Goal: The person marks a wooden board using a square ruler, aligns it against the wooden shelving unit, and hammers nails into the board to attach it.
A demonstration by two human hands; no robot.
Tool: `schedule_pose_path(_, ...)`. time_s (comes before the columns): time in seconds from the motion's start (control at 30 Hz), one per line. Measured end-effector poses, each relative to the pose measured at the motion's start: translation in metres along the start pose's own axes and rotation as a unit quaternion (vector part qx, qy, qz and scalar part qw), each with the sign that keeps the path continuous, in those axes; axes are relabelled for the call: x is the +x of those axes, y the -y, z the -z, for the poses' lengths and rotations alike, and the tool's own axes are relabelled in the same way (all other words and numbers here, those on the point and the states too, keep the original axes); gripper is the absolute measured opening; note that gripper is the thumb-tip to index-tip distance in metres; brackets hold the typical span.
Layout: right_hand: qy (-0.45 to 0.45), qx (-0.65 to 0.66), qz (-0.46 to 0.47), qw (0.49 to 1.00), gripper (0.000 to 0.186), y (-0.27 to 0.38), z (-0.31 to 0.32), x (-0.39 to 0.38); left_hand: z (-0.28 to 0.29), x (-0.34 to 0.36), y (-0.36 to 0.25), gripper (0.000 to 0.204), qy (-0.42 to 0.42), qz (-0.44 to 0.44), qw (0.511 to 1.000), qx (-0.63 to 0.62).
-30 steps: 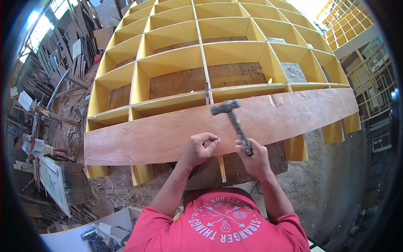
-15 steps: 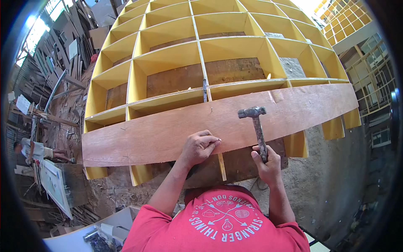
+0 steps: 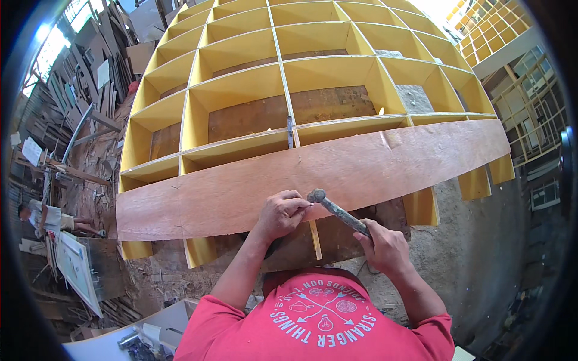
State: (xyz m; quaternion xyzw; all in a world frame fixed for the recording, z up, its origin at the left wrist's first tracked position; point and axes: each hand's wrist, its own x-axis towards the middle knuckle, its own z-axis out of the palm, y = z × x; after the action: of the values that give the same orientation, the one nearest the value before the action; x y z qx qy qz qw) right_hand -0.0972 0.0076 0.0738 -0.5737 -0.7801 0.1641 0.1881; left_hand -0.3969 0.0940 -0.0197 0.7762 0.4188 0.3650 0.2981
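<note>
My left hand (image 3: 280, 212) pinches a small nail (image 3: 310, 204) at a long curved plywood strip (image 3: 235, 189), near its lower edge. My right hand (image 3: 384, 245) grips the handle of a hammer (image 3: 342, 215), whose head is just above and beside my left fingertips. The strip lies across the near end of a large yellow grid framework (image 3: 241, 87). Other nails (image 3: 299, 159) stick up from the strip, one near the middle and others toward the left.
At the left, a co-worker (image 3: 57, 219) is near a pale framed panel (image 3: 77, 268), with stacked boards (image 3: 96, 72) behind. An open box (image 3: 174, 313) with tools sits at bottom left. A second yellow grid structure (image 3: 494, 36) stands at upper right, beside the concrete floor (image 3: 469, 240).
The hammer was raised upright at the right half a second ago; its head has swung down and left to beside my left fingertips. My left hand has stayed in place.
</note>
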Motion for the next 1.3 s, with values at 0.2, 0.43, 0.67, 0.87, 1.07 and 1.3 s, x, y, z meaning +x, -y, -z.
schedule_pose_path(0.2, -0.04, 0.065, 0.04, 0.996, 0.029, -0.002, 0.002, -0.004, 0.0, 0.003, -0.007, 0.007, -0.013, 0.006, 1.0, 0.001)
schedule_pose_path(0.43, -0.02, 0.043, 0.025, 0.999, 0.028, 0.001, 0.004, -0.002, -0.002, 0.001, -0.003, 0.006, -0.014, 0.006, 1.0, 0.017)
schedule_pose_path(0.67, 0.051, -0.028, -0.001, 0.998, 0.027, -0.003, 0.002, -0.005, 0.001, 0.0, -0.001, 0.008, -0.002, 0.002, 1.0, 0.012)
schedule_pose_path(0.87, -0.037, 0.098, 0.014, 0.994, 0.026, -0.003, -0.001, -0.007, 0.0, 0.004, -0.009, 0.004, -0.013, 0.019, 1.0, -0.001)
schedule_pose_path(1.07, 0.038, 0.043, 0.003, 0.998, 0.026, -0.004, 0.005, -0.002, 0.005, 0.004, -0.006, 0.009, 0.023, 0.002, 0.999, 0.034)
schedule_pose_path(1.3, 0.01, 0.006, 0.006, 1.0, 0.029, -0.014, -0.005, -0.009, 0.004, 0.0, -0.005, 0.011, 0.023, 0.036, 0.999, -0.013)
